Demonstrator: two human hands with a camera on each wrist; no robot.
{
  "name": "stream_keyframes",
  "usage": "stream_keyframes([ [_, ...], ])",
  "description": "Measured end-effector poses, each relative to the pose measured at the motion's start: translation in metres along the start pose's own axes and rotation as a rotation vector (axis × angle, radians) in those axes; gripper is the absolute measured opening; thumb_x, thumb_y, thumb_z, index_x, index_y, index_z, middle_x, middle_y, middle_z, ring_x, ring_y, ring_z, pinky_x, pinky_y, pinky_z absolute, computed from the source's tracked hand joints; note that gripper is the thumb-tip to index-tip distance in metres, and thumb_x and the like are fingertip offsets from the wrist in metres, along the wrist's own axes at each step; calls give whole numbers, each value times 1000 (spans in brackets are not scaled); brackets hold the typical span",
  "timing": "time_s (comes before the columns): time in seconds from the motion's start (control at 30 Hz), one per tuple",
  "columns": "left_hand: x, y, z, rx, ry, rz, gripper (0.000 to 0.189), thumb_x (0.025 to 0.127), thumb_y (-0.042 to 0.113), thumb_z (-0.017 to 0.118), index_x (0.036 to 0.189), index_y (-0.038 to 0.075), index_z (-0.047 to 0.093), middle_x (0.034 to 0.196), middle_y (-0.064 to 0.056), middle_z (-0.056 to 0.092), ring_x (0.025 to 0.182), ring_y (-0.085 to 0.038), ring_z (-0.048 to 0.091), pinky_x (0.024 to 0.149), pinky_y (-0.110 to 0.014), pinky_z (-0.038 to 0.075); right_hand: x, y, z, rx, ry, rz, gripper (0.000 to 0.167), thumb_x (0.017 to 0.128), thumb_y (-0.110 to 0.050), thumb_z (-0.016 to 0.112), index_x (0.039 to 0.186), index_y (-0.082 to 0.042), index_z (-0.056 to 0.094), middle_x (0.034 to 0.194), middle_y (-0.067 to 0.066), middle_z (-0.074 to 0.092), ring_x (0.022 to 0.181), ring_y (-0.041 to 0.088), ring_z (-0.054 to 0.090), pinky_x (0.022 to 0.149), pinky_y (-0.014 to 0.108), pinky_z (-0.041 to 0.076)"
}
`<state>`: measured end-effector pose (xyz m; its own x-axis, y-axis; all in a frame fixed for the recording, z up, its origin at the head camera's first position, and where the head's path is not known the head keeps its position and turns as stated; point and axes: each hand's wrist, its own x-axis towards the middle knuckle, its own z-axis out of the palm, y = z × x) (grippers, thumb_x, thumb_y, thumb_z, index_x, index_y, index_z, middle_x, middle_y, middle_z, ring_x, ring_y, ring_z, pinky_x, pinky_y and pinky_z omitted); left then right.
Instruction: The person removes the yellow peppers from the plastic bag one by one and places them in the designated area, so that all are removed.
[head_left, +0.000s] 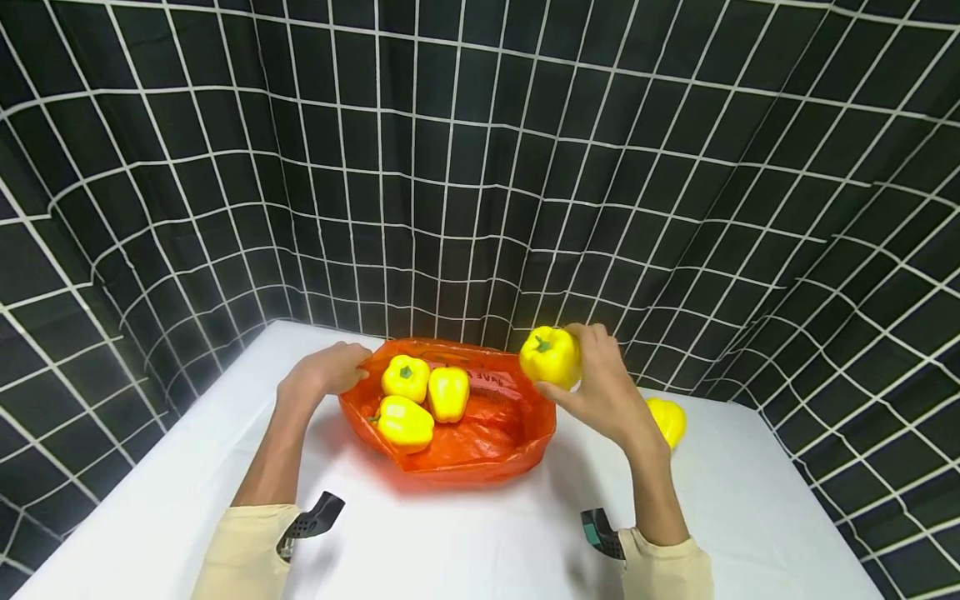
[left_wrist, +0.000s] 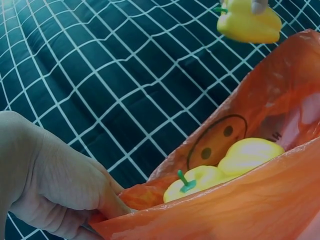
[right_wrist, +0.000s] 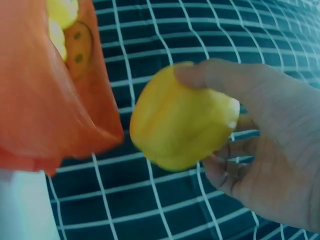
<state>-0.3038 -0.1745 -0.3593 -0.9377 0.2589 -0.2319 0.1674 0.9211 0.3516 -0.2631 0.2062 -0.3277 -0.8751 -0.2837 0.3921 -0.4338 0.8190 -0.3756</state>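
An orange plastic bag (head_left: 480,462) lies spread on the table with its mouth facing up. My left hand (head_left: 327,369) pinches the left edge of the bag between thumb and fingers. Three yellow bell peppers sit in its left half: one pepper (head_left: 406,379) at the back, another (head_left: 448,394) beside it and a third (head_left: 405,424) in front. Above the right rim, my right hand (head_left: 600,387) holds a yellow bell pepper (head_left: 551,357), its green stem facing left. In the right wrist view, thumb and fingers grip that pepper (right_wrist: 182,120) from opposite sides, apart from the bag.
Another yellow bell pepper (head_left: 667,421) rests on the white table (head_left: 742,500) to the right, partly behind my right wrist. A dark curtain with white grid lines (head_left: 465,167) stands behind and on both sides. Printed text and a smiley (left_wrist: 217,142) mark the bag.
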Motion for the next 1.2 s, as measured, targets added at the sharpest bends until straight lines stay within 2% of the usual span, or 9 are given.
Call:
stream_keyframes([
  [0.1, 0, 0, 0, 3, 2, 6, 27, 103, 9, 60, 127, 3, 69, 100, -11, 68, 96, -25, 59, 97, -45, 60, -2, 13, -10, 21, 52, 71, 84, 79, -16, 84, 147, 1, 38, 133, 21, 49, 118, 37, 45, 93, 53, 55],
  [0.17, 0, 0, 0, 6, 1, 9, 27, 103, 9, 60, 126, 3, 70, 100, -11, 68, 95, -25, 59, 96, -45, 60, -5, 22, -17, 36, 53, 129, 88, 79, -13, 81, 151, 1, 33, 135, 24, 47, 118, 39, 45, 92, 54, 54],
  [0.27, 0, 1, -1, 4, 1, 12, 26, 103, 9, 60, 126, 2, 70, 99, -11, 68, 94, -25, 59, 95, -44, 60, -7, 34, -25, 52, 16, 203, 96, 79, -14, 77, 158, -3, 23, 140, 25, 44, 116, 40, 47, 91, 55, 53],
  [0.37, -1, 0, -2, 3, -2, 12, 26, 103, 8, 60, 126, 2, 69, 99, -12, 69, 94, -25, 59, 94, -44, 60, -6, 45, -26, 47, -46, 234, 99, 79, -18, 75, 161, -6, 21, 140, 26, 43, 114, 40, 49, 89, 55, 53],
  [0.47, -2, 0, -2, 7, -1, 12, 26, 102, 8, 60, 126, 2, 70, 98, -11, 68, 92, -25, 59, 92, -43, 60, -3, 55, -20, 22, -111, 232, 95, 78, -20, 75, 158, -5, 26, 137, 25, 44, 114, 40, 50, 90, 57, 55],
  [0.67, -3, -3, -1, 4, 3, 6, 27, 102, 8, 60, 127, 3, 70, 97, -10, 68, 92, -25, 59, 93, -43, 60, 3, 71, 8, -88, -205, 152, 80, 80, -18, 83, 148, 1, 45, 135, 25, 50, 118, 43, 46, 97, 61, 51],
  [0.9, -1, -3, 0, 8, 9, 10, 26, 103, 8, 60, 126, 3, 70, 96, -9, 67, 94, -25, 58, 96, -45, 59, 3, 86, 32, -200, -239, 97, 74, 76, -15, 92, 141, -3, 59, 137, 18, 62, 127, 41, 49, 109, 66, 44],
  [1.07, -1, -1, 0, 17, 14, 3, 26, 102, 9, 60, 126, 4, 70, 96, -9, 67, 94, -25, 59, 94, -44, 60, 2, 91, 36, -280, -252, 107, 74, 75, -10, 92, 142, -4, 61, 141, 18, 64, 141, 44, 44, 119, 70, 33],
  [1.2, -1, 0, 0, 16, 14, 9, 25, 102, 9, 60, 125, 3, 70, 95, -9, 67, 93, -25, 59, 93, -44, 59, 0, 92, 36, -302, -257, 113, 76, 74, -6, 91, 143, -5, 60, 143, 18, 63, 146, 45, 40, 122, 72, 28],
])
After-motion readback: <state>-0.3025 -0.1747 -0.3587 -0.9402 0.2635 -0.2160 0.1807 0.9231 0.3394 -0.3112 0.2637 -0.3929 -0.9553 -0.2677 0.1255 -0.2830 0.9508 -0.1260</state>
